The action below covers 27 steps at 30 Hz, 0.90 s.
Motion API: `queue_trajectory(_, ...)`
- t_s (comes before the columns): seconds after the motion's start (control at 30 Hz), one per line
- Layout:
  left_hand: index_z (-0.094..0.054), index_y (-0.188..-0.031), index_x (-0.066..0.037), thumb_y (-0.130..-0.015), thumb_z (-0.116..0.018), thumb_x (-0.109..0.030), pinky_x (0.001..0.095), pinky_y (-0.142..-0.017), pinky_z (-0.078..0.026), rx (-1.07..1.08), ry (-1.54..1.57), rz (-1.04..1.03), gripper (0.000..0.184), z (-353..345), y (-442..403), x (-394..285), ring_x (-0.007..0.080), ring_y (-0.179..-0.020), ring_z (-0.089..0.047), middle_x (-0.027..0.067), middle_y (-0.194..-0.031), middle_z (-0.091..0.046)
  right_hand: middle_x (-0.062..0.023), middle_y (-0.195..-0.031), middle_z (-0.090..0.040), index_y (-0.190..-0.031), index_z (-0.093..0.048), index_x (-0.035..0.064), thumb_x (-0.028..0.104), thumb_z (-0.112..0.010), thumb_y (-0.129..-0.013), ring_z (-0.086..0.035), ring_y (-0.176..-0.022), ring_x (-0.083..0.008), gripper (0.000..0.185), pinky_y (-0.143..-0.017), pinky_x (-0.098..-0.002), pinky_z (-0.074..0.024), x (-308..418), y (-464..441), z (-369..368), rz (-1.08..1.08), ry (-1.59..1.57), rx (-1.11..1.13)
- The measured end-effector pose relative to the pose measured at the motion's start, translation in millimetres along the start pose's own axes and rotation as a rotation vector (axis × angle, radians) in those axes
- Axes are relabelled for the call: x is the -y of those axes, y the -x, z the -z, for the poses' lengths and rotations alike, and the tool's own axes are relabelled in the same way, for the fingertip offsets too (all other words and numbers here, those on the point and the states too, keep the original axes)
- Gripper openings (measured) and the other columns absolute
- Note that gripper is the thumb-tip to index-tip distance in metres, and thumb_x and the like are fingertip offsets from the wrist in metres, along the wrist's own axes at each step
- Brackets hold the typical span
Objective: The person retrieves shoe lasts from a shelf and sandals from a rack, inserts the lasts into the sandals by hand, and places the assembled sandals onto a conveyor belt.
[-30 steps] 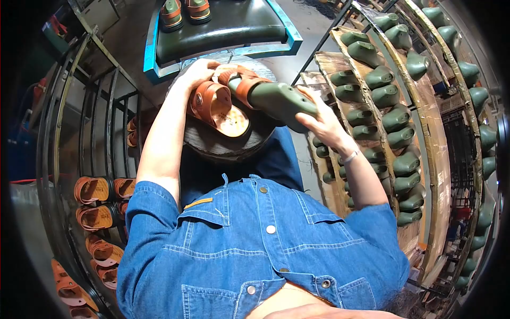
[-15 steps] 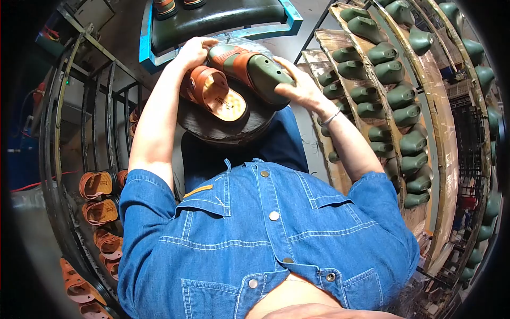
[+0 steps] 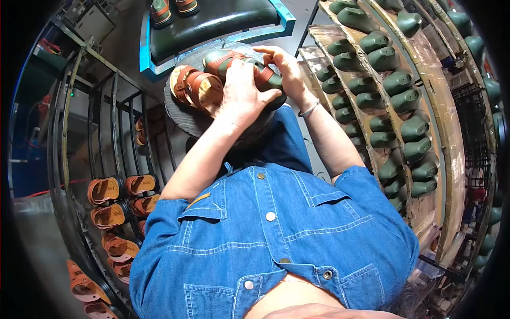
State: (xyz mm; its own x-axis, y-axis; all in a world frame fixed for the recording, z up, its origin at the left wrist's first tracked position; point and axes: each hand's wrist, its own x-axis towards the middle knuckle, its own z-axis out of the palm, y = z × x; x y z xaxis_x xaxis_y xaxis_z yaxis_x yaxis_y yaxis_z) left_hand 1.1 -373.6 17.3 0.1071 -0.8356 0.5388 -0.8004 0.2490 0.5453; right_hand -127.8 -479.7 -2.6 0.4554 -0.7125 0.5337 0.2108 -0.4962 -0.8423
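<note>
Sandal on the form: the brown sandal (image 3: 234,55) sits on a green foot form (image 3: 214,60), atop the round wood block (image 3: 178,116); toe towards 10 o'clock, heel towards 4
Left hand: this hand (image 3: 241,87) lies across the straps from 7 o'clock, fingers and thumb spread either side; it appears to hold the sandal
Right hand: this hand (image 3: 289,72) curves beside the heel at 3 o'clock, half closed; whether it grips a strap, I cannot tell
Change: the left hand has left the toe end and crossed to the straps; the right has shifted from cupping the heel to beside the strap; attention now seems to be on the fastening rather than on placing
Second sandal: this one (image 3: 199,85) rests at 8 o'clock of the first, without a form; its heel is partly covered by the left hand
Hard to see: strap ends and right thumb, hidden by the hands; shoes (image 3: 162,13) on the chair (image 3: 228,24) at 12 o'clock, cut off by the top edge
</note>
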Motion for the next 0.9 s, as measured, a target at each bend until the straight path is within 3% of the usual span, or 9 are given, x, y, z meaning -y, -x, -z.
queue_trajectory(0.17, -0.059, -0.097, -0.003, -0.07, -0.09, -0.023, 0.0452, -0.086, -0.049, -0.001, 0.018, -0.013, 0.045, -11, 17, -9, 0.0352, -0.098, -0.06, 0.0167, -0.103, -0.059, 0.0009, -0.074, -0.052, -0.114, -0.071, 0.001, 0.057, -0.045, -0.105, -0.049, -0.073, -0.0087, 0.063, -0.07, -0.0256, -0.0413, 4, 12, 1, -0.013, -0.019, -0.092)
queue_trajectory(0.27, -0.059, -0.097, -0.003, -0.074, -0.085, -0.013, 0.0451, -0.081, -0.05, -0.023, 0.09, -0.019, 0.036, -14, 26, -15, 0.0344, -0.087, -0.062, 0.0145, -0.092, -0.061, 0.0045, -0.067, -0.042, -0.102, -0.068, -0.0049, 0.054, -0.032, -0.11, -0.035, -0.062, -0.0053, 0.07, -0.057, -0.0238, -0.0297, 4, 20, -3, -0.064, -0.001, -0.136)
queue_trajectory(0.37, -0.059, -0.096, -0.006, -0.073, -0.082, -0.011, 0.047, -0.078, -0.047, -0.051, 0.117, -0.101, 0.032, -20, 32, -17, 0.0357, -0.089, -0.06, 0.0136, -0.09, -0.059, 0.0052, -0.063, -0.04, -0.097, -0.068, -0.0044, 0.054, -0.032, -0.11, -0.033, -0.057, -0.0045, 0.07, -0.052, -0.0247, -0.028, 16, 29, -6, -0.172, -0.058, -0.189)
queue_trajectory(0.5, -0.059, -0.096, -0.006, -0.074, -0.079, -0.008, 0.0471, -0.078, -0.047, -0.085, 0.056, -0.195, 0.03, -29, 45, -13, 0.0364, -0.091, -0.058, 0.0146, -0.092, -0.058, 0.0046, -0.058, -0.043, -0.087, -0.07, -0.0012, 0.048, -0.031, -0.111, -0.033, -0.052, -0.0049, 0.067, -0.05, -0.0245, -0.03, 3, 35, -3, -0.07, -0.041, -0.255)
queue_trajectory(0.57, -0.059, -0.097, -0.006, -0.075, -0.078, -0.006, 0.0478, -0.08, -0.047, -0.109, 0.025, -0.252, 0.029, -32, 51, -14, 0.0373, -0.093, -0.057, 0.0151, -0.096, -0.059, -0.0009, -0.066, -0.056, -0.086, -0.072, 0.0025, 0.032, -0.035, -0.11, -0.046, -0.059, -0.0075, 0.053, -0.057, -0.0265, -0.0395, 2, 39, -4, 0.094, 0.095, -0.32)
queue_trajectory(0.7, -0.062, -0.11, -0.005, -0.079, -0.079, -0.007, 0.0463, -0.096, -0.048, 0.049, 0.139, -0.228, 0.036, 0, 61, -22, 0.0379, -0.11, -0.059, 0.0176, -0.114, -0.062, -0.0042, -0.078, -0.064, -0.1, -0.068, 0.0004, 0.015, -0.053, -0.101, -0.057, -0.074, -0.0115, 0.021, -0.068, -0.0293, -0.047, 51, 28, 36, 0.1, 0.268, -0.413)
queue_trajectory(0.73, -0.063, -0.113, -0.004, -0.08, -0.079, -0.006, 0.0461, -0.099, -0.048, 0.028, 0.156, -0.228, 0.037, 12, 66, -24, 0.0378, -0.113, -0.059, 0.0184, -0.117, -0.062, -0.0068, -0.089, -0.067, -0.105, -0.065, 0.0, 0.014, -0.057, -0.099, -0.058, -0.082, -0.012, 0.017, -0.074, -0.0294, -0.0482, 49, 9, 69, 0.321, 0.377, -0.523)
queue_trajectory(0.8, -0.063, -0.115, -0.002, -0.081, -0.078, -0.002, 0.0454, -0.102, -0.047, -0.014, 0.171, -0.204, 0.037, 39, 76, -23, 0.0373, -0.115, -0.06, 0.019, -0.12, -0.062, -0.0124, -0.103, -0.067, -0.107, -0.061, 0.0006, 0.013, -0.061, -0.097, -0.063, -0.088, -0.0189, 0.016, -0.081, -0.0321, -0.0513, 70, -34, 151, 0.501, 0.471, -0.772)
queue_trajectory(0.9, -0.063, -0.114, 0.001, -0.084, -0.073, 0.003, 0.0414, -0.1, -0.047, -0.082, 0.192, -0.109, 0.032, 70, 85, -12, 0.0344, -0.11, -0.061, 0.0179, -0.115, -0.062, -0.025, -0.121, -0.061, -0.129, -0.05, -0.0026, 0.023, -0.074, -0.088, -0.059, -0.111, -0.0423, 0.054, -0.098, -0.0481, -0.0467, 100, -83, 270, 0.515, 1.247, -1.148)
